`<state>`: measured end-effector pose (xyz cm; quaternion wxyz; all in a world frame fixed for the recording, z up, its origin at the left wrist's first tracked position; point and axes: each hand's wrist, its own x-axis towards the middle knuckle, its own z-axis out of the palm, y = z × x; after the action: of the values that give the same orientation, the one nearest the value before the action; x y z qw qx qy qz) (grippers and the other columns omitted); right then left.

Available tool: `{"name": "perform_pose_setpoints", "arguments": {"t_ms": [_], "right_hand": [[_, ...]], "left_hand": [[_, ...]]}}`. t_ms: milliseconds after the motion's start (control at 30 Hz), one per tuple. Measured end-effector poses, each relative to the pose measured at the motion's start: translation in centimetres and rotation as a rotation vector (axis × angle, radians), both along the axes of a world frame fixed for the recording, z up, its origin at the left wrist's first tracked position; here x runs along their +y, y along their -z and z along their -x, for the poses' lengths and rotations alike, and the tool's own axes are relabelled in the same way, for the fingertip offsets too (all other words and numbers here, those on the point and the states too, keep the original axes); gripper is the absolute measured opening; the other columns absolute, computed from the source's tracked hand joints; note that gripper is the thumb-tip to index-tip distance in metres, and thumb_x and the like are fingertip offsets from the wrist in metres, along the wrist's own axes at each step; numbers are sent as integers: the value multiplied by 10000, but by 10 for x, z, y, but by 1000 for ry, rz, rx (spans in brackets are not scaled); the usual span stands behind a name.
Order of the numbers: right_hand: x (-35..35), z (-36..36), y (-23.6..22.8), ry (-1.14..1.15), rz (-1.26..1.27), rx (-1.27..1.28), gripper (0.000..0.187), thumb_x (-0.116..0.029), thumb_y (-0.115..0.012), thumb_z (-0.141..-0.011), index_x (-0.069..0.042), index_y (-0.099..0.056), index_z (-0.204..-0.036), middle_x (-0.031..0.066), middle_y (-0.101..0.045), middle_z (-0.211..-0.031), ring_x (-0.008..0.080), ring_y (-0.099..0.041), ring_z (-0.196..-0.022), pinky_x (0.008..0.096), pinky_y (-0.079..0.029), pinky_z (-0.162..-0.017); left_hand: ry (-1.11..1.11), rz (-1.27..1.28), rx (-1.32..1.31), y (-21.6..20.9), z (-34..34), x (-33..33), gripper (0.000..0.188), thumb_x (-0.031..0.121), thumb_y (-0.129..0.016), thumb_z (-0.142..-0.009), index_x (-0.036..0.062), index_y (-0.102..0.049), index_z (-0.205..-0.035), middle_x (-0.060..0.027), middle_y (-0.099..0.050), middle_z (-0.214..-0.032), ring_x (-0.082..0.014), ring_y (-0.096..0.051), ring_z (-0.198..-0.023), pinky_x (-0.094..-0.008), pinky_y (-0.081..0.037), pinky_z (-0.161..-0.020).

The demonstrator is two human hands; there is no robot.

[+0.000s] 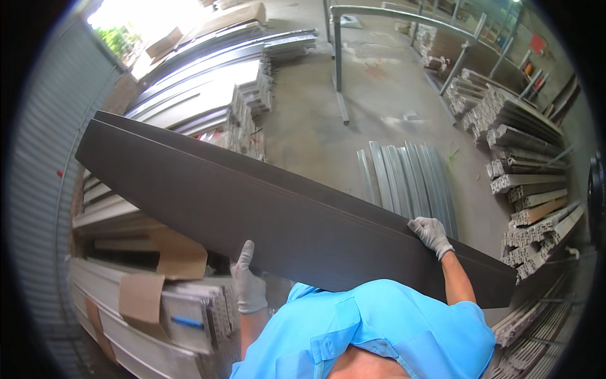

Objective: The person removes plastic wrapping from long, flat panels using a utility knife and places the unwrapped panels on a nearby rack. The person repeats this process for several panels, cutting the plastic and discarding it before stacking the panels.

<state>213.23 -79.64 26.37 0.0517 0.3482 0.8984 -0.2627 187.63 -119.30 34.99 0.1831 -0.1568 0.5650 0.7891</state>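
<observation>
A long dark brown panel (265, 208) lies slantwise across my front, from the far left down to the right. Along its upper side runs a narrow raised lip. My left hand (248, 278), in a pale work glove, grips the near edge with the thumb up on the panel's face; its other fingers are hidden underneath. Over the far edge, toward the right end, my gloved right hand (432, 235) is closed with its fingers wrapped on the lip.
Stacks of pale metal profiles (208, 101) stand at the left, with brown cardboard (142, 297) on the nearer one. Beyond the panel, grey metal channels (410, 177) lie on the floor. A metal frame (339, 57) rises at the back; bundled profiles (511, 120) line the right.
</observation>
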Motion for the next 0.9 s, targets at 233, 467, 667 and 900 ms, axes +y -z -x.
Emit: {"name": "perform_pose_setpoints", "arguments": {"t_ms": [233,467,667,900], "right_hand": [[106,84,0,174,-69,46,840,-863,-344,-867,-94,-673,-787,193,-648,-705,428,-661,-778,504,-468,-662],[250,173,16,311,-69,115,848,-831,-349,-896,-54,-675,-800,244,-645,-760,475,-640,-829,521,-469,-677],[327,248,18,425,-58,127,806,-785,-405,-917,-30,-644,-770,259,-612,-743,477,-621,-781,499,-444,-640],[381,371,17,608,-95,176,783,-751,-468,-920,0,-617,-757,261,-552,-690,481,-557,-709,481,-412,-613]], "left_hand": [[164,-117,3,18,154,164,242,190,-741,-923,-3,-711,-1066,-61,-708,-985,-167,-671,-873,-296,-529,-773],[315,-79,-38,15,295,363,282,187,-728,-926,0,-687,-1133,-70,-706,-1023,-167,-676,-937,-307,-530,-813],[451,-57,31,7,404,490,400,188,-684,-953,1,-568,-1287,-84,-668,-1119,-184,-647,-1017,-323,-525,-867],[631,-73,-22,17,566,631,382,179,-680,-948,32,-534,-1269,-72,-659,-1121,-187,-664,-998,-351,-544,-867]]}}
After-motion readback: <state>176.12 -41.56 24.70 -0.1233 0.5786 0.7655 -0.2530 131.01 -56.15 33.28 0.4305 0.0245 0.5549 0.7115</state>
